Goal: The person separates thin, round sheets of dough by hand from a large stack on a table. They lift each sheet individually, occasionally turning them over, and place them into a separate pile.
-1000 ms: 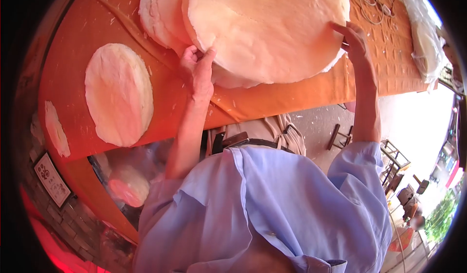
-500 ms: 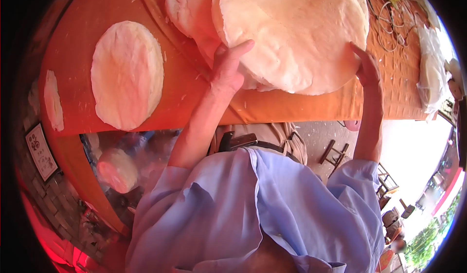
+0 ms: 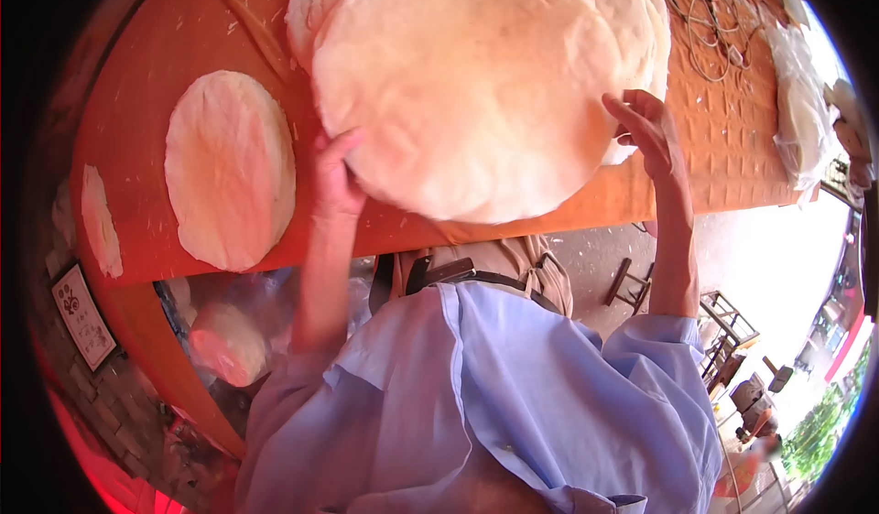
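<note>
A large, thin, round flatbread [image 3: 458, 102], pale and slightly wrinkled, lies over a stack of similar sheets. Its near edge reaches past the table's front edge. My left hand [image 3: 337, 175] grips its lower left edge, thumb on top and fingers hidden underneath. At its right edge my right hand [image 3: 648, 129] is closed, with thumb and forefinger pinching the rim and the other fingers curled. Behind it, uneven edges of the stacked flatbreads [image 3: 645, 29] show at the right and upper left.
A smaller pile of flatbreads [image 3: 231, 171] lies left on the orange-covered table [image 3: 137, 84], beside a narrow scrap [image 3: 101, 221]. Coiled cable [image 3: 710, 24] and white plastic bags [image 3: 801, 102] are at the right. Below stand a bagged bundle [image 3: 229, 345] and small stools [image 3: 627, 285].
The flatbread has come left and toward me, now covering more of the stack. My left hand has moved left and down with it; my right hand has shifted slightly left, its fingers more curled.
</note>
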Action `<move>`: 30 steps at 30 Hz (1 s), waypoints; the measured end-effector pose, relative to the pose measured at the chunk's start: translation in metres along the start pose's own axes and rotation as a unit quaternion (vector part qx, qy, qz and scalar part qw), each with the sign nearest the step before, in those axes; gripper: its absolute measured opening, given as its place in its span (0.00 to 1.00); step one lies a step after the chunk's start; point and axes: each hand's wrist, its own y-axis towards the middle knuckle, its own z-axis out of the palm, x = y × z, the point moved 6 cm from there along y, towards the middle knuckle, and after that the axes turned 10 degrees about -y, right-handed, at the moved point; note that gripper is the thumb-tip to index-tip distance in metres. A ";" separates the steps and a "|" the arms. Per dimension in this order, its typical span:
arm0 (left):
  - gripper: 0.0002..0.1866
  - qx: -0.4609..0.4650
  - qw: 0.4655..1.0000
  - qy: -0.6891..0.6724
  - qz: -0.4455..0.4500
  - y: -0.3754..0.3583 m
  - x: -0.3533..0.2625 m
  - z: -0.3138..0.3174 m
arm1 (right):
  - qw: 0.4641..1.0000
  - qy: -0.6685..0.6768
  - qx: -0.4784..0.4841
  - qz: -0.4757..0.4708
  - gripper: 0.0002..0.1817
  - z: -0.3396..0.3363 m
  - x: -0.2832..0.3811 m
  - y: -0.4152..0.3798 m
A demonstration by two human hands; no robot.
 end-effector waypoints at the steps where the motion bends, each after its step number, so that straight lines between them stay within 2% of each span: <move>1: 0.29 0.008 0.998 -0.047 -0.045 0.005 -0.010 -0.018 | 0.999 -0.041 -0.024 -0.020 0.32 -0.002 0.004 0.000; 2: 0.30 0.013 0.991 -0.093 -0.090 0.007 -0.013 -0.030 | 0.995 -0.080 -0.046 -0.039 0.34 -0.002 0.007 0.001; 3: 0.31 -0.032 0.993 -0.081 -0.080 0.005 -0.017 -0.035 | 0.988 -0.113 -0.090 -0.048 0.37 -0.002 0.010 0.012; 6: 0.32 -0.076 0.996 -0.051 -0.016 0.003 -0.014 -0.045 | 0.971 -0.075 -0.137 -0.182 0.39 0.020 0.052 0.029; 8: 0.31 -0.068 0.997 -0.042 0.006 0.005 -0.005 -0.049 | 0.974 -0.054 -0.107 -0.190 0.40 0.044 0.061 0.046; 9: 0.31 -0.068 0.997 -0.034 0.017 0.007 -0.002 -0.048 | 0.957 -0.149 -0.128 -0.213 0.39 0.050 0.065 0.055; 11: 0.30 -0.078 0.995 -0.043 0.040 0.016 0.005 -0.049 | 0.942 -0.214 -0.144 -0.213 0.36 0.052 0.076 0.065; 12: 0.30 -0.117 0.992 -0.026 0.048 0.020 0.004 -0.045 | 0.933 -0.248 -0.151 -0.213 0.35 0.052 0.084 0.069; 13: 0.30 -0.156 0.986 -0.010 0.056 0.024 0.000 -0.040 | 0.926 -0.307 -0.112 -0.186 0.31 0.050 0.091 0.077; 14: 0.29 -0.192 0.979 0.005 0.065 0.026 -0.003 -0.037 | 0.932 -0.280 -0.116 -0.196 0.31 0.048 0.090 0.082; 16: 0.27 -0.180 0.981 0.004 0.075 0.023 -0.005 -0.041 | 0.943 -0.222 -0.123 -0.217 0.32 0.049 0.086 0.091; 18: 0.26 -0.150 0.986 -0.001 0.073 0.013 -0.001 -0.053 | 0.941 -0.242 -0.116 -0.207 0.32 0.051 0.097 0.086; 22: 0.25 -0.151 0.983 0.027 0.104 0.008 0.010 -0.068 | 0.944 -0.222 -0.107 -0.221 0.33 0.065 0.091 0.095; 25: 0.25 -0.143 0.983 0.009 0.118 0.008 0.003 -0.052 | 0.925 -0.265 -0.171 -0.213 0.32 0.072 0.102 0.080; 28: 0.27 -0.154 0.980 0.032 0.120 0.003 -0.002 -0.048 | 0.976 0.002 -0.028 -0.218 0.29 0.076 0.076 0.095; 30: 0.29 -0.152 0.980 0.049 0.117 0.001 -0.004 -0.045 | 0.984 0.059 0.127 -0.112 0.28 0.079 0.090 0.091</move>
